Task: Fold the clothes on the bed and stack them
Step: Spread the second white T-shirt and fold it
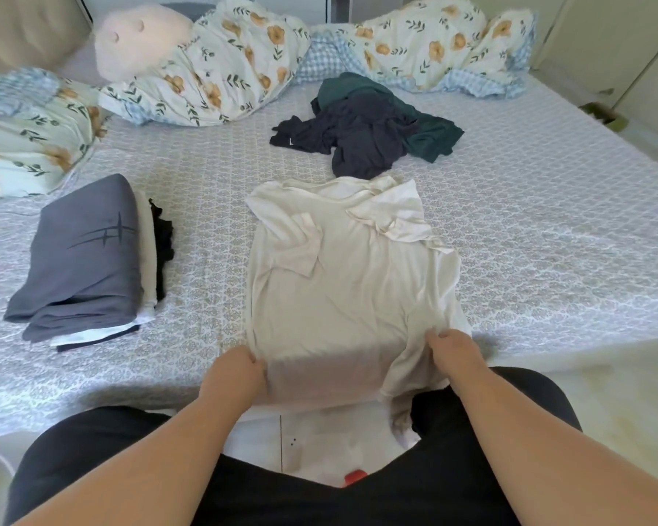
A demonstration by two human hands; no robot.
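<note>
Cream T-shirt (352, 282) lies spread mid-fold, left hand (236, 372) and right hand (453, 354) pinching its near hem — next, I'd guess, lifting it far toward the collar.

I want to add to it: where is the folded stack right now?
On the bed's left side, left of the white shirt, below the floral pillow: the folded stack.

At lower centre, the white shirt's (342, 298) hem is hanging out of sight behind the bed's (547, 222) edge. Lower garments in the folded stack (80, 256) at left are showing only as edges.
</note>
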